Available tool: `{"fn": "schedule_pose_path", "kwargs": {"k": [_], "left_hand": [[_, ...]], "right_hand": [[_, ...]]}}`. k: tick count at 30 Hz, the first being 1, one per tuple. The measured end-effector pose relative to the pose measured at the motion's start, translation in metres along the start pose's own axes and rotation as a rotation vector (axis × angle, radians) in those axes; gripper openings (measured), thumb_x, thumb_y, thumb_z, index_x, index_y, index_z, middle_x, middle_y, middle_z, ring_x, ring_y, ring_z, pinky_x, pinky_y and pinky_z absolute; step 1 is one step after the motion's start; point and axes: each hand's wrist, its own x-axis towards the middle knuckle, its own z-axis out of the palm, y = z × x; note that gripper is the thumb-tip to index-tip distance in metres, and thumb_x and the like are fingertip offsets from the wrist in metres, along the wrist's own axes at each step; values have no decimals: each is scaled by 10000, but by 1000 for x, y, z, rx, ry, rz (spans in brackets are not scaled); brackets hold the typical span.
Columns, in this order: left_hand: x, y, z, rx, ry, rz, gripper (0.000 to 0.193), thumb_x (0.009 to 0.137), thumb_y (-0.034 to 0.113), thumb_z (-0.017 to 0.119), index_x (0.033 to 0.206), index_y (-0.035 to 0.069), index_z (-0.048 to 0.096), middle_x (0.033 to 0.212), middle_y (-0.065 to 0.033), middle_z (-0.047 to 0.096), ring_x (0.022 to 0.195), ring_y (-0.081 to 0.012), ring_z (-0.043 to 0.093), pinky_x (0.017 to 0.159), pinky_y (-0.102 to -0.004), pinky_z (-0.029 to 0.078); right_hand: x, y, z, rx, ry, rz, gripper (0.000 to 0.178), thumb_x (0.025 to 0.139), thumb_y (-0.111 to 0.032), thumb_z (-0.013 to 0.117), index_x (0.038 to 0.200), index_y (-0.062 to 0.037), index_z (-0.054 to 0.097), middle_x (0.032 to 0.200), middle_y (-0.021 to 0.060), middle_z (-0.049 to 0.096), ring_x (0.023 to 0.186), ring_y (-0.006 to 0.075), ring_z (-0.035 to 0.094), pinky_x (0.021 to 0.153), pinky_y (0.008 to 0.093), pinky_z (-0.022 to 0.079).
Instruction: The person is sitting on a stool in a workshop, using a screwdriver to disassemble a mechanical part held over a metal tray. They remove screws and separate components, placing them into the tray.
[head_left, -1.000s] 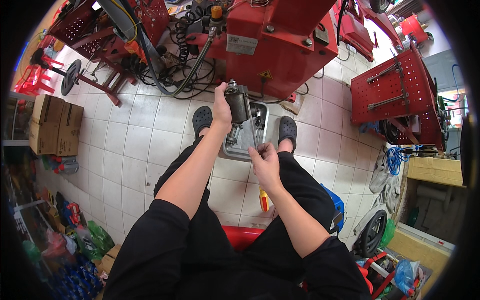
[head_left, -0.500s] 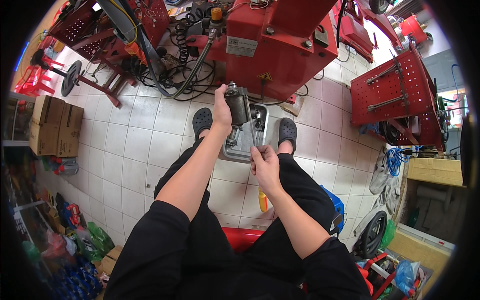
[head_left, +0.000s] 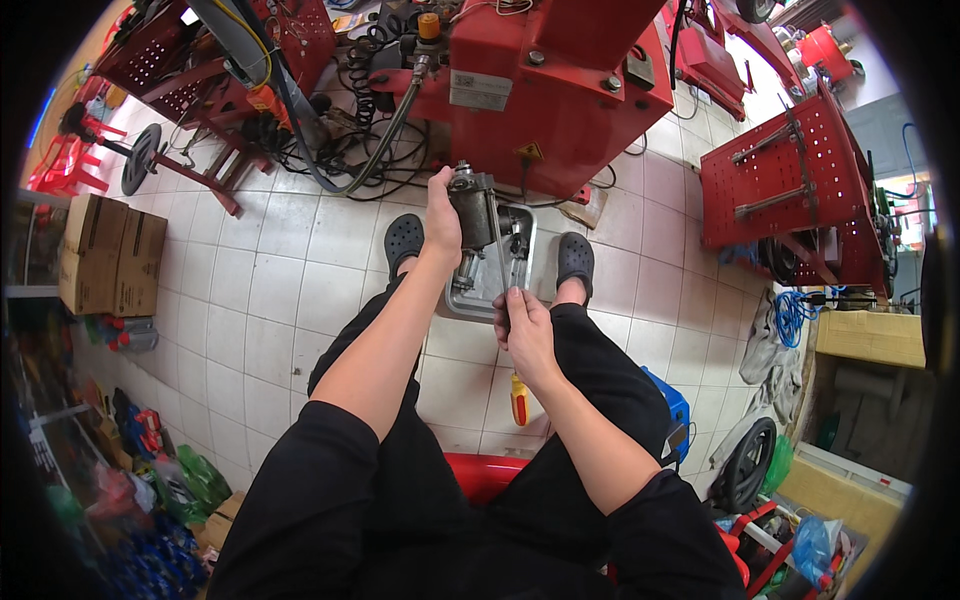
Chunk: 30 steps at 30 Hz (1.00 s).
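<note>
My left hand (head_left: 443, 222) is closed around a dark grey cylindrical metal machine part (head_left: 478, 220), with a flanged top and a bolt-like end. Its exact kind I cannot tell. My right hand (head_left: 525, 332) pinches a long, thin grey metal shaft (head_left: 499, 245) whose upper end reaches the part's right side. In line with it, a yellow-and-red screwdriver handle (head_left: 519, 400) sticks out below that hand; the hand hides where shaft and handle join. Beneath the part, a grey metal tray (head_left: 530, 262) on the floor holds several dark metal pieces.
A large red machine (head_left: 560, 120) with cables and a hose stands ahead. At right is a red perforated cabinet (head_left: 770, 190). Cardboard boxes (head_left: 110, 255) sit at left. A blue case (head_left: 668, 415) lies by my right leg, near a black wheel (head_left: 750, 465).
My right hand has shifted slightly left, and its fingers now wrap differently. The screwdriver handle has swung a little left and turned, showing more red. My left hand holds the part almost still.
</note>
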Motion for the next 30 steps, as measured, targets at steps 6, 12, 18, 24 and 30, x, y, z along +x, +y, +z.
{"fn": "schedule_pose_path", "kwargs": {"k": [6, 12, 18, 24, 30], "left_hand": [[-9, 7, 6, 21, -21, -17, 501, 893, 513, 319, 915, 73, 558, 709, -135, 637, 615, -252, 626, 596, -361, 512], [-5, 3, 2, 11, -25, -37, 503, 887, 521, 327, 909, 75, 557, 718, -132, 633, 624, -250, 629, 607, -365, 518], [-2, -3, 2, 34, 5, -14, 499, 887, 522, 328, 902, 80, 559, 728, -131, 636, 633, -245, 630, 611, -364, 521], [5, -9, -6, 40, 27, 4, 488, 890, 515, 335, 909, 80, 557, 726, -129, 635, 634, -241, 630, 609, -360, 522], [-5, -4, 6, 23, -7, -38, 481, 892, 510, 333, 909, 83, 555, 717, -126, 633, 623, -236, 627, 607, -356, 521]], "right_hand": [[5, 10, 1, -212, 77, -154, 253, 954, -264, 515, 949, -11, 503, 645, -28, 472, 528, 38, 380, 453, 220, 307], [3, 0, 0, -41, 15, -7, 226, 928, -227, 565, 955, -15, 494, 665, -15, 497, 549, 38, 395, 474, 213, 318], [4, 5, 1, -162, 91, -99, 227, 949, -243, 528, 972, -19, 499, 658, -20, 481, 523, 43, 393, 460, 210, 312], [4, -1, 2, 58, -3, 12, 220, 940, -230, 544, 965, -20, 482, 645, -30, 459, 482, 37, 352, 411, 216, 268], [2, 1, 3, -13, 29, -26, 234, 953, -254, 516, 985, -25, 480, 621, -37, 431, 461, 26, 328, 397, 197, 230]]}}
